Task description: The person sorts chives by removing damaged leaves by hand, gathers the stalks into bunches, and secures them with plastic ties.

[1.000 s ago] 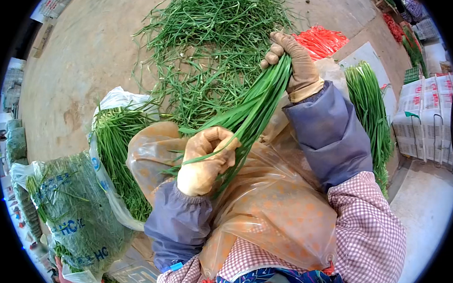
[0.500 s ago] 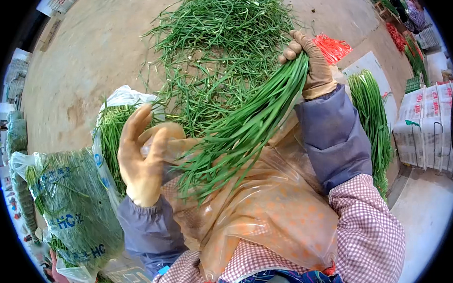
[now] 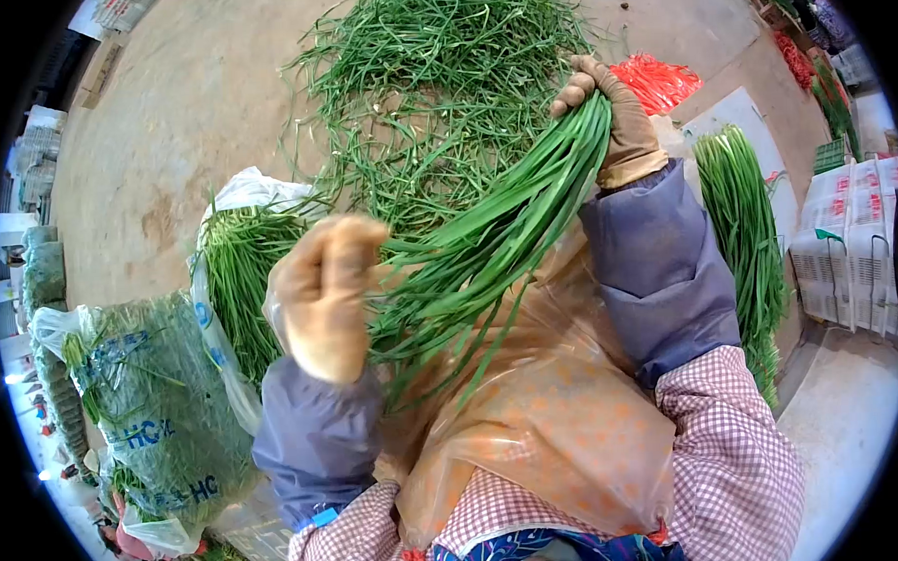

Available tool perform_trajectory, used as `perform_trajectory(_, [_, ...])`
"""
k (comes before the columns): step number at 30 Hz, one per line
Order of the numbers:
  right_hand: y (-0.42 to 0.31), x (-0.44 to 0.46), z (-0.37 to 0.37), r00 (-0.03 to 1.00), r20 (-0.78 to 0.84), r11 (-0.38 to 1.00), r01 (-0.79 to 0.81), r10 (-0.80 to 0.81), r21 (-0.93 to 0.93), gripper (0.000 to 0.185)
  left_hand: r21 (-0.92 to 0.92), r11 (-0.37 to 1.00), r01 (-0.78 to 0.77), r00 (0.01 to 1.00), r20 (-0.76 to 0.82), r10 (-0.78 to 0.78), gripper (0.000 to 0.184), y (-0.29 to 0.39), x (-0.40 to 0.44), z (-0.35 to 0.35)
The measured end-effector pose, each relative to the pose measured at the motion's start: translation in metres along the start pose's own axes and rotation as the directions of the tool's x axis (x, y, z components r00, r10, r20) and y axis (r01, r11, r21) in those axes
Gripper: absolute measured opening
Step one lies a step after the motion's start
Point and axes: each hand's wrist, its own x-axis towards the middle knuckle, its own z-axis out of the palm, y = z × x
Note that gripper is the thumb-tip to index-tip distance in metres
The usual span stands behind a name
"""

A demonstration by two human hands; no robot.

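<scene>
A bunch of long green garlic chives hangs across my lap, its flat leaves fanning down to the left. My right hand, in a tan glove, is closed round the upper end of the bunch. Beside the loose leaf tips is my left hand, also gloved and blurred by motion. Its fingers look curled in, and whatever they may pinch is hidden. Below the bunch, a translucent brownish plastic apron covers my lap.
Loose green leaves lie heaped on the floor ahead. To the left stand an open bag of chives and a wrapped bale. On the right are upright chives, red ties and white crates.
My left hand has moved right to the leaf tips, and its spread fingers have curled in. Some leaf ends have shifted. The right hand keeps its hold, nearly still.
</scene>
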Motion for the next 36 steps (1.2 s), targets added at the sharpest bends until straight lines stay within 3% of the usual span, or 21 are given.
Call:
perform_trajectory(2, [0.004, -0.001, 0.005, 1.0, -0.023, 1.0, -0.009, 0.009, 0.005, 0.014, -0.093, 0.995, -0.027, 0.984, -0.177, 0.01, 0.031, -0.006, -0.019, -0.021])
perform_trajectory(3, [0.007, 0.001, 0.003, 1.0, -0.02, 1.0, -0.012, 0.012, -0.008, 0.013, -0.041, 0.999, 0.01, 0.966, -0.257, -0.02, 0.032, -0.007, -0.031, -0.031])
perform_trajectory(5, [0.008, 0.008, -0.006, 1.0, -0.007, 0.999, -0.019, 0.018, -0.043, 0.012, -0.032, 0.994, 0.101, 0.97, -0.22, -0.106, 0.031, -0.002, -0.054, -0.041])
perform_trajectory(7, [0.011, 0.008, -0.007, 1.0, -0.015, 0.998, -0.026, 0.025, -0.062, 0.009, 0.11, 0.943, 0.314, 0.949, -0.025, -0.313, 0.022, 0.006, -0.07, -0.049])
perform_trajectory(9, [0.017, 0.007, -0.006, 0.999, -0.033, 0.998, -0.036, 0.034, -0.059, 0.009, 0.069, 0.894, 0.442, 0.894, 0.051, -0.446, 0.018, 0.011, -0.077, -0.042])
perform_trajectory(13, [0.02, 0.009, -0.009, 0.992, -0.058, 0.992, -0.117, 0.114, -0.05, 0.009, 0.249, 0.874, 0.417, 0.883, 0.119, -0.455, 0.026, -0.011, -0.071, -0.033])
perform_trajectory(14, [0.023, 0.012, -0.016, 0.995, 0.005, 0.994, -0.095, 0.096, -0.059, 0.01, 0.26, 0.883, 0.391, 0.891, 0.132, -0.434, 0.027, -0.014, -0.069, -0.031])
perform_trajectory(21, [0.022, 0.01, -0.014, 0.994, -0.008, 0.991, -0.111, 0.111, -0.07, 0.01, 0.277, 0.901, 0.334, 0.91, 0.156, -0.385, 0.03, -0.019, -0.064, -0.013])
perform_trajectory(27, [0.022, 0.006, -0.006, 0.993, -0.054, 0.99, -0.11, 0.105, -0.087, 0.011, 0.347, 0.923, 0.163, 0.957, 0.17, -0.233, 0.014, -0.031, -0.058, -0.006])
perform_trajectory(30, [0.022, 0.008, -0.01, 0.992, -0.047, 0.991, -0.123, 0.12, -0.052, 0.011, 0.18, 0.95, 0.254, 0.946, 0.16, -0.283, 0.01, -0.033, -0.057, -0.007])
perform_trajectory(31, [0.022, 0.01, -0.013, 0.993, -0.042, 0.992, -0.114, 0.112, -0.049, 0.011, 0.106, 0.956, 0.274, 0.955, 0.091, -0.283, 0.006, -0.038, -0.059, -0.009])
perform_trajectory(33, [0.023, 0.014, -0.021, 0.995, -0.033, 0.994, -0.096, 0.095, -0.042, 0.011, -0.181, 0.941, 0.286, 0.955, -0.031, -0.296, 0.005, -0.035, -0.061, -0.016])
perform_trajectory(35, [0.023, 0.015, -0.023, 0.995, -0.064, 0.995, -0.076, 0.072, -0.06, 0.012, -0.33, 0.935, 0.131, 0.967, -0.166, -0.194, 0.01, -0.039, -0.064, -0.027])
perform_trajectory(36, [0.025, 0.013, -0.017, 0.993, -0.11, 0.995, -0.061, 0.052, -0.08, 0.014, -0.311, 0.943, 0.121, 0.955, -0.222, -0.196, 0.011, -0.039, -0.066, -0.032])
